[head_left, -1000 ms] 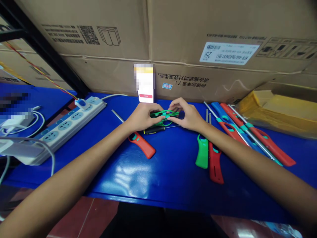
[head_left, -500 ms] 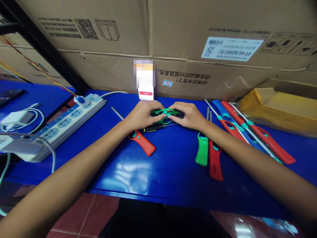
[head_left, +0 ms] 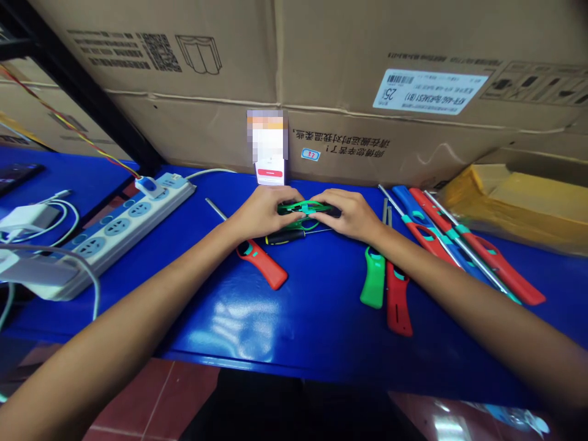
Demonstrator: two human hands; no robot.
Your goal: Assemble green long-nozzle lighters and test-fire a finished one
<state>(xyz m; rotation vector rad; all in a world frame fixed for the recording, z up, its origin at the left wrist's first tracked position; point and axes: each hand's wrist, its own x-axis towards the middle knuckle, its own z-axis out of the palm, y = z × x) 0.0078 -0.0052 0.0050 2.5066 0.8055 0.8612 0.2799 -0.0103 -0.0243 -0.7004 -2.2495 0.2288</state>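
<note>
My left hand (head_left: 264, 211) and my right hand (head_left: 353, 211) both pinch a green lighter (head_left: 307, 209) from either side, thumbs and fingers closed on its plastic body. Its turquoise part shows between the thumbs; the fingers cover its ends. Just below it lies a screwdriver (head_left: 285, 237) with a black and yellow handle. A red long-necked lighter (head_left: 264, 264) rests under my left wrist, its metal tube pointing away. By my right forearm lie another green lighter (head_left: 373, 282) and a red lighter (head_left: 399, 306), partly hidden by the arm.
Several red and blue lighters (head_left: 500, 260) are grouped at the right, near a yellow-taped carton (head_left: 528, 202). A lit phone (head_left: 270, 147) leans on the large cardboard box (head_left: 331, 55). On the left are a power strip (head_left: 124, 229) and a white charger (head_left: 34, 220) with cables.
Both hands keep their grip on the green lighter in nearly the same place. The whole view has shifted very slightly; nothing else has visibly moved.
</note>
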